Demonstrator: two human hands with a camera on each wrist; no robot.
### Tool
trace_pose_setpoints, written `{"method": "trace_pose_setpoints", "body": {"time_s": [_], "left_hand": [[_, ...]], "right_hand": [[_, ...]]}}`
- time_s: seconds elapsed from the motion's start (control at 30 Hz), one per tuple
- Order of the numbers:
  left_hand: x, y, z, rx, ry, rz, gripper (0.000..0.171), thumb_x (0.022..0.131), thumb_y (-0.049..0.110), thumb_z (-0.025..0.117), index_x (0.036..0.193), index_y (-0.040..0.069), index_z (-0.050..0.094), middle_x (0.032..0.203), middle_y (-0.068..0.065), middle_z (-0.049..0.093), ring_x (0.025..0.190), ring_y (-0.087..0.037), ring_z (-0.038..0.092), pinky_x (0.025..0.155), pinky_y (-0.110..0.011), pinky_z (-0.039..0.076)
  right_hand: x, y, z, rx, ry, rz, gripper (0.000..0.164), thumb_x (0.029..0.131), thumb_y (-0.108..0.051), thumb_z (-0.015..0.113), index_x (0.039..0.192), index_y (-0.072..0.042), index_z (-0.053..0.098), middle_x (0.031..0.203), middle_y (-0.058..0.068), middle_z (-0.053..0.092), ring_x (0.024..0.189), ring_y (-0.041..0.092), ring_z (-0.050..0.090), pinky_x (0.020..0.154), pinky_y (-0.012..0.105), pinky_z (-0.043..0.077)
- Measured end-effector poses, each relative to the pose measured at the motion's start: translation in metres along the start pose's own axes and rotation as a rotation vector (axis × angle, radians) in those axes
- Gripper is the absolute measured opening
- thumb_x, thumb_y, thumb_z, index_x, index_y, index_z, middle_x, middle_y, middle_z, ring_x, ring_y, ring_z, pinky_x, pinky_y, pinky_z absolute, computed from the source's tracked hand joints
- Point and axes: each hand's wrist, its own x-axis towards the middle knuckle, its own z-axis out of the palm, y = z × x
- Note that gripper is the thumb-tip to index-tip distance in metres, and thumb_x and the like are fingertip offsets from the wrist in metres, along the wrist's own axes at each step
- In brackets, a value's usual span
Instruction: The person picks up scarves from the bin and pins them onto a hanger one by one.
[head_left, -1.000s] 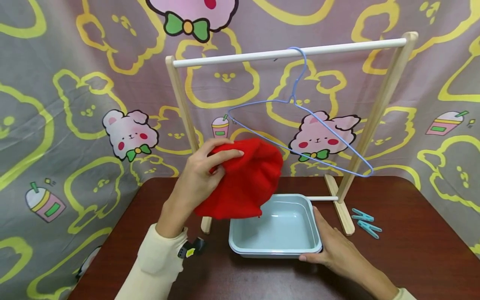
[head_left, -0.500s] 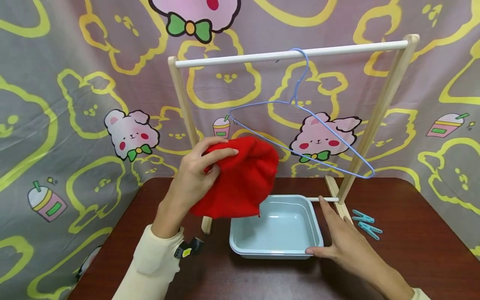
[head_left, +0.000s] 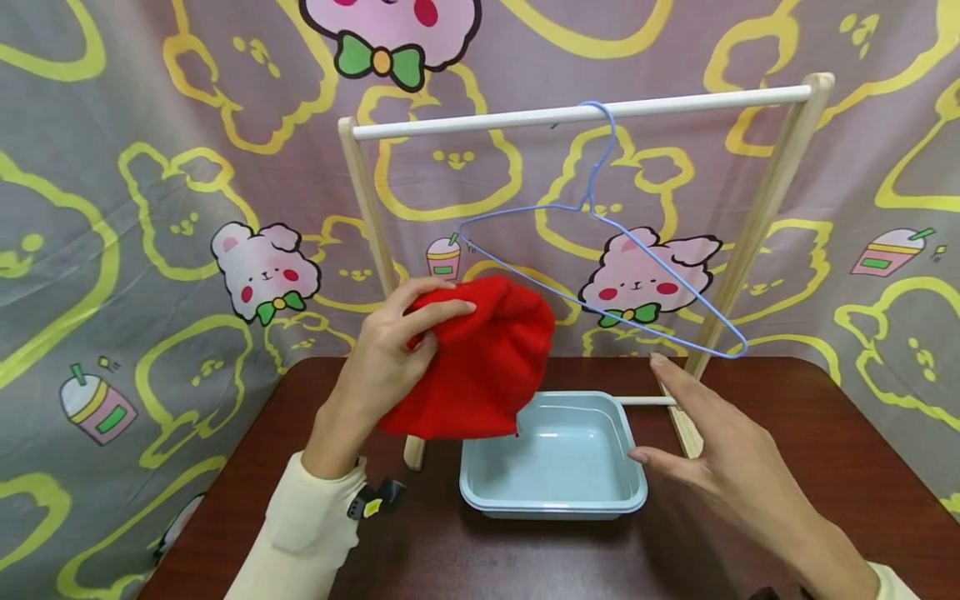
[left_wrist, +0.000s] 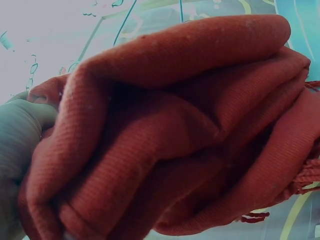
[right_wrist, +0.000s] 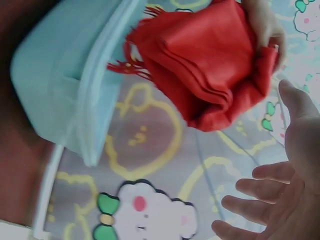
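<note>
My left hand (head_left: 382, 354) grips a folded red scarf (head_left: 480, 367) by its left side, fingers over the top. The scarf hangs above the left part of a light blue basin (head_left: 555, 506). In the left wrist view thick folds of the scarf (left_wrist: 165, 135) fill most of the picture and hide most of the hand. Tassels show on the scarf (right_wrist: 210, 60) in the right wrist view. My right hand (head_left: 742, 467) is held in the air beside the basin's right side, fingers extended and holding nothing.
Behind the basin stands a wooden rack with a white top bar (head_left: 480, 122). A blue wire hanger (head_left: 587, 196) hangs from that bar. The dark brown table (head_left: 510, 558) meets a patterned curtain (head_left: 180, 275) at the back and sides.
My right hand has let go of the basin's right edge and moved off to the right, covering the blue clothespins. My left hand and the scarf have shifted slightly left.
</note>
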Motion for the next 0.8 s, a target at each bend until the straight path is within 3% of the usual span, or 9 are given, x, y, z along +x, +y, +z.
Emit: {"method": "trace_pose_setpoints", "body": {"time_s": [0.07, 0.17, 0.27, 0.4, 0.47, 0.57, 0.67, 0.73, 0.8], "left_hand": [[0.000, 0.000, 0.000, -0.001, 0.000, 0.000, 0.049, 0.087, -0.018, 0.063, 0.121, 0.015, 0.077, 0.133, -0.015, 0.064, 0.122, -0.031, 0.062, 0.086, -0.045, 0.065], [0.000, -0.001, 0.000, -0.001, 0.003, 0.000, 0.050, 0.087, -0.018, 0.063, 0.121, 0.015, 0.077, 0.133, -0.015, 0.064, 0.122, -0.031, 0.062, 0.086, -0.045, 0.065], [0.000, -0.002, 0.000, -0.001, 0.007, 0.002, 0.050, 0.087, -0.019, 0.063, 0.121, 0.015, 0.077, 0.132, -0.015, 0.064, 0.122, -0.031, 0.062, 0.086, -0.045, 0.065], [0.000, -0.003, 0.001, -0.001, 0.005, 0.000, 0.051, 0.087, -0.019, 0.062, 0.121, 0.015, 0.077, 0.133, -0.014, 0.064, 0.122, -0.031, 0.062, 0.086, -0.045, 0.065], [0.000, -0.004, 0.001, 0.000, 0.002, -0.004, 0.051, 0.087, -0.018, 0.062, 0.121, 0.016, 0.077, 0.133, -0.014, 0.064, 0.122, -0.031, 0.062, 0.086, -0.045, 0.065], [0.001, -0.004, 0.001, 0.005, 0.003, -0.008, 0.050, 0.087, -0.018, 0.063, 0.122, 0.016, 0.077, 0.133, -0.014, 0.064, 0.121, -0.031, 0.062, 0.087, -0.046, 0.065], [0.001, -0.005, 0.001, 0.007, 0.003, -0.011, 0.049, 0.088, -0.017, 0.063, 0.121, 0.016, 0.078, 0.133, -0.014, 0.064, 0.121, -0.031, 0.062, 0.088, -0.046, 0.065], [0.001, -0.006, 0.002, 0.010, 0.002, -0.012, 0.049, 0.088, -0.017, 0.063, 0.121, 0.016, 0.078, 0.133, -0.014, 0.064, 0.121, -0.031, 0.062, 0.089, -0.047, 0.064], [0.000, -0.006, 0.002, 0.014, 0.001, -0.013, 0.048, 0.088, -0.017, 0.064, 0.121, 0.016, 0.078, 0.133, -0.015, 0.064, 0.121, -0.032, 0.062, 0.089, -0.047, 0.064]], "right_hand": [[0.007, -0.001, -0.006, 0.004, 0.054, -0.043, 0.099, 0.074, -0.058, 0.089, 0.157, -0.024, 0.049, 0.145, 0.006, 0.066, 0.117, 0.013, 0.063, 0.089, 0.021, 0.048], [0.018, -0.003, -0.017, 0.032, 0.122, -0.104, 0.089, 0.085, -0.073, 0.067, 0.154, -0.019, 0.053, 0.139, 0.011, 0.069, 0.120, -0.008, 0.055, 0.096, 0.001, 0.037], [0.030, -0.005, -0.029, 0.034, 0.181, -0.140, 0.087, 0.091, -0.078, 0.052, 0.153, -0.017, 0.055, 0.139, 0.016, 0.068, 0.130, -0.021, 0.043, 0.103, -0.003, 0.031], [0.044, -0.003, -0.040, -0.007, 0.238, -0.152, 0.085, 0.093, -0.078, 0.050, 0.150, -0.016, 0.058, 0.136, 0.020, 0.069, 0.129, 0.007, 0.063, 0.105, -0.004, 0.027], [0.051, -0.001, -0.043, -0.031, 0.240, -0.146, 0.085, 0.093, -0.079, 0.049, 0.150, -0.016, 0.059, 0.136, 0.021, 0.069, 0.097, 0.017, 0.070, 0.096, -0.001, 0.036], [0.058, 0.005, -0.043, -0.042, 0.230, -0.145, 0.083, 0.094, -0.076, 0.050, 0.149, -0.013, 0.060, 0.139, 0.020, 0.067, 0.062, 0.012, 0.055, 0.075, 0.010, 0.042], [0.063, 0.009, -0.042, -0.053, 0.217, -0.131, 0.072, 0.095, -0.059, 0.069, 0.149, -0.013, 0.059, 0.141, 0.020, 0.066, 0.064, 0.014, 0.057, 0.067, 0.023, 0.039], [0.067, 0.012, -0.041, -0.043, 0.209, -0.114, 0.069, 0.091, -0.039, 0.083, 0.150, -0.014, 0.058, 0.142, 0.019, 0.066, 0.083, 0.028, 0.071, 0.075, 0.030, 0.046], [0.072, 0.013, -0.040, -0.029, 0.189, -0.085, 0.076, 0.082, -0.019, 0.090, 0.151, -0.015, 0.057, 0.143, 0.019, 0.065, 0.110, 0.041, 0.070, 0.086, 0.041, 0.051]]}}
